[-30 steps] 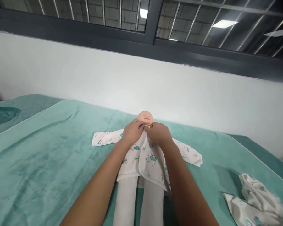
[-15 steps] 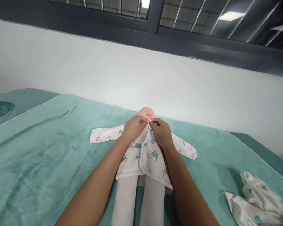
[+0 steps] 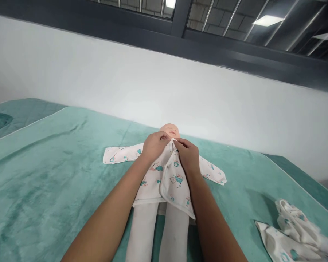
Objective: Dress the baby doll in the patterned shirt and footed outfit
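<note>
A baby doll [image 3: 170, 130] lies on its back on a teal blanket [image 3: 57, 163], head toward the wall, white cloth legs [image 3: 142, 233] pointing at me. It wears a white printed jacket [image 3: 164, 178] with sleeves spread to both sides. My left hand [image 3: 153, 145] and my right hand [image 3: 188, 154] meet at the doll's neck, each pinching one front edge of the jacket at the collar. The lower right flap of the jacket hangs loose over the legs.
A crumpled white printed garment [image 3: 292, 234] lies on the blanket at the lower right. A white wall [image 3: 180, 91] runs close behind the doll's head, with a dark-framed window [image 3: 177, 22] above. A second teal surface [image 3: 5, 120] shows at far left.
Both hands stay pinched at the jacket collar with only small finger shifts. The view has dropped and shifted slightly, so the doll sits a little higher in frame.
</note>
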{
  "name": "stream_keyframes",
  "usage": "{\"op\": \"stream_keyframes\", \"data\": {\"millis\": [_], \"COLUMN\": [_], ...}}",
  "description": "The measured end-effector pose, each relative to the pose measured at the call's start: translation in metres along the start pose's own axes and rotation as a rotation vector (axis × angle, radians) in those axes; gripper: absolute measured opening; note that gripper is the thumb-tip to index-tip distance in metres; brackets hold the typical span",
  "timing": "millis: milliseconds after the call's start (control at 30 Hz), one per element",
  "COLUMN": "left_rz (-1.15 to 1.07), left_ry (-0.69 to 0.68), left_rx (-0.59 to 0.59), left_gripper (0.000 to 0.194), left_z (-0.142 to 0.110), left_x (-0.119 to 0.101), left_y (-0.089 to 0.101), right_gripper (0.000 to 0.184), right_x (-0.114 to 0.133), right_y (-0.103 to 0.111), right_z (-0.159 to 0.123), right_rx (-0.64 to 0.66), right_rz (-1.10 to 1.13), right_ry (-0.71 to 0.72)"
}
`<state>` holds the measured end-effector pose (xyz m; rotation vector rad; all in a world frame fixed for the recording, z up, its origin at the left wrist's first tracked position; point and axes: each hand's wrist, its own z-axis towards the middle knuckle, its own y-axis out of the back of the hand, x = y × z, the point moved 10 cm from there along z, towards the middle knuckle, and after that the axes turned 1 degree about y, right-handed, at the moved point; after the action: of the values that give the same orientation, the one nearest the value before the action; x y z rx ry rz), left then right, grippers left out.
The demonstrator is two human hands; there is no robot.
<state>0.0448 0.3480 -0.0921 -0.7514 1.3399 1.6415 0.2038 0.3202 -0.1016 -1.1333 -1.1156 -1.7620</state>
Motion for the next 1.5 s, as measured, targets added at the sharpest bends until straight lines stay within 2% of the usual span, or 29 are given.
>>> {"op": "stream_keyframes", "data": {"millis": [133,333,567,833,1133,1267,1367,1500], "left_rz": [-0.171,-0.337,-0.396,-0.361,-0.552,-0.446,-0.233,0.111], "left_ry": [0.029,0.107,0.130,0.149,0.203,0.113,-0.063,-0.304], "left_rx": [0.029,0.028,0.040,-0.003,0.012,0.023,0.023,0.071], "left_gripper": [0.013,0.010,0.010,0.009,0.012,0.015,0.021,0.031], "left_z": [-0.004,-0.011,-0.014,-0.014,-0.014,-0.014,-0.019,-0.035], "left_x": [-0.004,-0.003,-0.005,0.000,0.007,0.001,-0.013,-0.033], "left_y": [-0.001,-0.003,-0.005,-0.003,-0.008,-0.005,-0.001,-0.008], "right_gripper": [0.021,0.025,0.024,0.019,0.018,0.025,0.034,0.036], "right_x": [-0.001,-0.003,-0.006,-0.004,0.004,-0.003,-0.005,-0.013], "right_y": [0.000,0.001,0.000,-0.004,-0.008,-0.007,-0.004,0.021], "right_z": [0.001,0.001,0.002,0.002,0.001,0.002,0.002,-0.003], "right_rx": [0.004,0.007,0.004,0.032,0.079,0.069,0.064,-0.106], "right_rz": [0.142,0.159,0.193,0.166,0.138,0.154,0.184,0.102], "right_ry": [0.007,0.015,0.019,0.011,0.040,0.008,0.039,0.048]}}
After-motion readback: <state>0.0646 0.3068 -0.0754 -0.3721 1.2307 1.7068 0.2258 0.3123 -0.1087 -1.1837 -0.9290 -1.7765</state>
